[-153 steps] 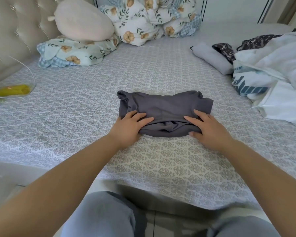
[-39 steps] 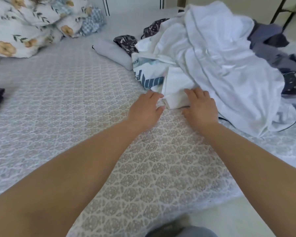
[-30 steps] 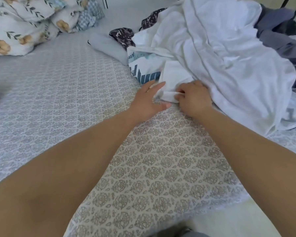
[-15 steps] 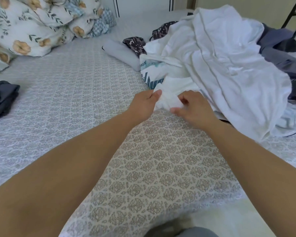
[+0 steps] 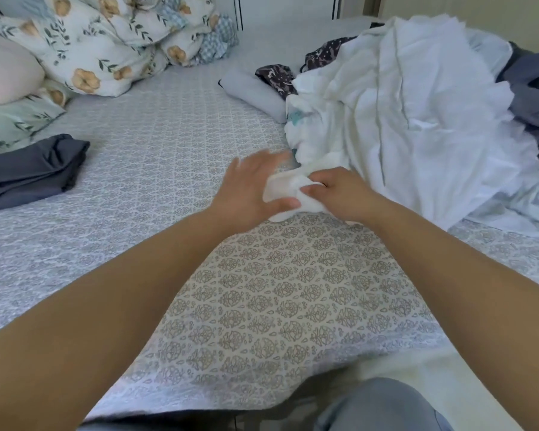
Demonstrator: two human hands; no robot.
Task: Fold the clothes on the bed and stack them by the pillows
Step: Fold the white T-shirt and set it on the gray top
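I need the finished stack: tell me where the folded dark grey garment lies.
In the head view the folded dark grey garment lies at the left edge on the bedsheet, just in front of the floral pillows.

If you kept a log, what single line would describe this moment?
step: picking next garment | right hand: grip on white cloth | left hand: open, touching it | folded grey garment: by pillows

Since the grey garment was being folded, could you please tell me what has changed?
The folded grey garment now lies by the pillows. Both hands moved right to the clothes pile: the right hand grips a white garment and pulls its edge toward the person, and the left hand touches it. The pile's other clothes stayed put.
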